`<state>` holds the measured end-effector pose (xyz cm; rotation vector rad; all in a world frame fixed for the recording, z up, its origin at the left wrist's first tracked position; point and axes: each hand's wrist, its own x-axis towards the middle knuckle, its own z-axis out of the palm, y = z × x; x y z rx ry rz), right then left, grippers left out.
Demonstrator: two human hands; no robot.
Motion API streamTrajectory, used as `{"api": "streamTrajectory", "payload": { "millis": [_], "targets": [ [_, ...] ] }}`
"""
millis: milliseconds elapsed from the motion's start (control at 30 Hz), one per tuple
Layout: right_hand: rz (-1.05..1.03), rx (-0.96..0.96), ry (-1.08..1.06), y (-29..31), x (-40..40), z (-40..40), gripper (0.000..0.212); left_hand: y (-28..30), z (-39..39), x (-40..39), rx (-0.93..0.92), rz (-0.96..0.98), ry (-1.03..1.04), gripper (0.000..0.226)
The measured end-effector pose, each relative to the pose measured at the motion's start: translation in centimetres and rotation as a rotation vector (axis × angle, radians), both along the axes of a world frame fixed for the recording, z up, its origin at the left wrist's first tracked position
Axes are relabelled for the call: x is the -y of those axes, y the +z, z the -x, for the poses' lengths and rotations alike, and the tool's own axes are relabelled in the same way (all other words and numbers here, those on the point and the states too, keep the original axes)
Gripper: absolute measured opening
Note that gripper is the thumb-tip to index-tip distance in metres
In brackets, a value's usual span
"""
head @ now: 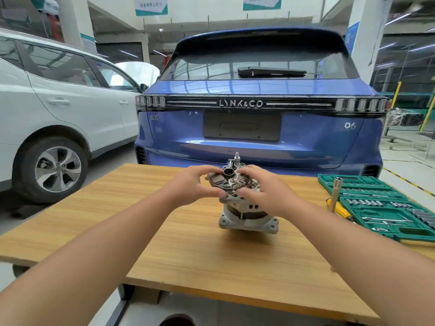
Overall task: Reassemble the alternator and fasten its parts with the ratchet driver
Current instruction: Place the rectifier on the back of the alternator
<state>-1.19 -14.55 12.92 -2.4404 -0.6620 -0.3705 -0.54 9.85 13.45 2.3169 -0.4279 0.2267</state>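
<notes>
Grey cast-metal alternator (247,215) stands upright mid wooden tabletop (164,231). Your left hand (190,185) grips alternator's top rear plate from left, fingers curled over rim. Your right hand (261,188) grips same plate from right, thumb pressing near edge. Right of alternator: silver socket-tipped ratchet driver with yellow handle (335,196), standing against open green socket-set case (386,208). Beyond alternator: blue hatchback car (259,125).
</notes>
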Motion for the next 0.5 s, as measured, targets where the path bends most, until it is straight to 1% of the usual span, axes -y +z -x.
{"api": "streamTrajectory", "payload": {
  "millis": [133, 267, 400, 500],
  "targets": [
    [-0.010, -0.040, -0.065, -0.3, 2.7, -2.1, 0.055, 0.4, -2.8, 2.8, -0.007, -0.030, -0.031, 0.047],
    [-0.010, -0.074, -0.112, -1.2, 4.3, -3.9, 0.057, -0.4, -5.1, 4.5, -0.019, -0.051, -0.043, 0.052],
    [0.008, -0.087, -0.116, -1.7, 5.0, -5.1, 0.056, -1.3, -6.5, 5.2, -0.043, -0.041, -0.062, 0.060],
    [-0.004, -0.106, -0.098, -2.3, 5.3, -5.6, 0.056, -2.0, -7.3, 5.2, -0.037, -0.051, -0.070, 0.057]
  ]
}}
